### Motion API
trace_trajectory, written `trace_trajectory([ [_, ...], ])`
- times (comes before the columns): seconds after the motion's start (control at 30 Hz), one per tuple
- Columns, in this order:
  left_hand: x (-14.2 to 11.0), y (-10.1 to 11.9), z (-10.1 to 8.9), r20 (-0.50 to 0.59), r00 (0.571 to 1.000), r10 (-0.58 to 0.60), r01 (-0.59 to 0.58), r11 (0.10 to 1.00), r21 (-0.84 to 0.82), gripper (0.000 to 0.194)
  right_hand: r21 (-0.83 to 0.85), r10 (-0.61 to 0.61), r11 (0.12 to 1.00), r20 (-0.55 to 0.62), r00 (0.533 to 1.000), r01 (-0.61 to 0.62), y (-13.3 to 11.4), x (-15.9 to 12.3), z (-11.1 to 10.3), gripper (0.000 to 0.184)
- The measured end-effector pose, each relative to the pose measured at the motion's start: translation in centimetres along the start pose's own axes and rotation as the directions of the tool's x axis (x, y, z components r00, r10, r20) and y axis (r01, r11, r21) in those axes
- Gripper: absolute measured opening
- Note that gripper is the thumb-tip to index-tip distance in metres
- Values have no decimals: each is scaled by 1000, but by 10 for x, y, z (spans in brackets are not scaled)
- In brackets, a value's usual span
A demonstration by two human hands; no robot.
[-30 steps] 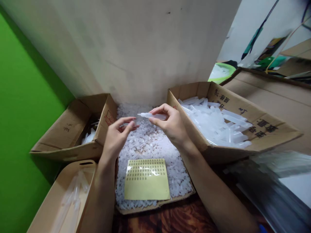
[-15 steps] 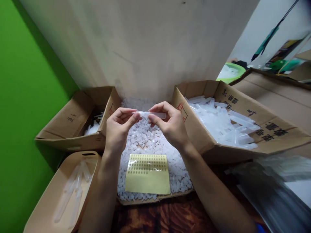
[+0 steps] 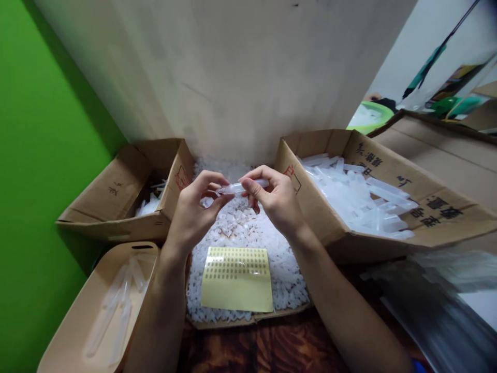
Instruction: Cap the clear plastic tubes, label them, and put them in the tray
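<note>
Here's the translucent tube [image 3: 248, 185], held up over the middle of the scene, its long axis running left to right, tapered tip pointing left and wider end right, that right end a touch higher. The right hand [image 3: 274, 197] pinches the body between thumb and fingers; the left hand [image 3: 198, 202] has thumb and fingertips closed about the tip. Below them, a shallow cardboard tray [image 3: 221, 324] brims with small whitish plastic pieces [image 3: 285, 264], and a yellow sticker sheet [image 3: 236, 295] lies on top, dotted in rows across its far half. Over on the left, a cardboard box [image 3: 104, 197] holds pale plastic parts [image 3: 149, 203]; nearer, a beige bin [image 3: 73, 316] has a few clear tubes [image 3: 103, 326] inside. To the right, a bigger carton [image 3: 318, 217] is heaped with frosted tubes [image 3: 349, 199]. Underneath runs a dark reddish wood-grain tabletop [image 3: 252, 344]. A grey-white panel [image 3: 217, 77] stands behind, a bright green wall [image 3: 39, 207] at left, a lime-green basin [image 3: 382, 115] far right.
</note>
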State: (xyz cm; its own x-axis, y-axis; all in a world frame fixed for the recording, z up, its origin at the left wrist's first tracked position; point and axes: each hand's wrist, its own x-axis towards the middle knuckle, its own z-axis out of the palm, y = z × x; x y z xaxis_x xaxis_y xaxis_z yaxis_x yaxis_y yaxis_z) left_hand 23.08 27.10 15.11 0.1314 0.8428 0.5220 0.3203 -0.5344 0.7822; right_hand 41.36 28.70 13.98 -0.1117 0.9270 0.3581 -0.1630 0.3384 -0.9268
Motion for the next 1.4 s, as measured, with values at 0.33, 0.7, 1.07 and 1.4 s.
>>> trace_trajectory([
  [0.33,-3,5,2,155,984,87,-126,957,261,38,-132,-43,991,-41,998,37,-5,-5,1,35],
  [0.7,-1,-25,14,189,906,378,-414,702,580,15,239,338,928,-208,918,-287,9,4,9,41],
  [1.07,-23,-41,43,563,579,-589,-16,683,731,28,-92,-140,990,-429,893,111,18,14,-12,34],
  [1.4,4,-22,-21,-212,960,-182,196,979,51,19,-177,-78,984,-455,887,-4,5,14,-25,40],
])
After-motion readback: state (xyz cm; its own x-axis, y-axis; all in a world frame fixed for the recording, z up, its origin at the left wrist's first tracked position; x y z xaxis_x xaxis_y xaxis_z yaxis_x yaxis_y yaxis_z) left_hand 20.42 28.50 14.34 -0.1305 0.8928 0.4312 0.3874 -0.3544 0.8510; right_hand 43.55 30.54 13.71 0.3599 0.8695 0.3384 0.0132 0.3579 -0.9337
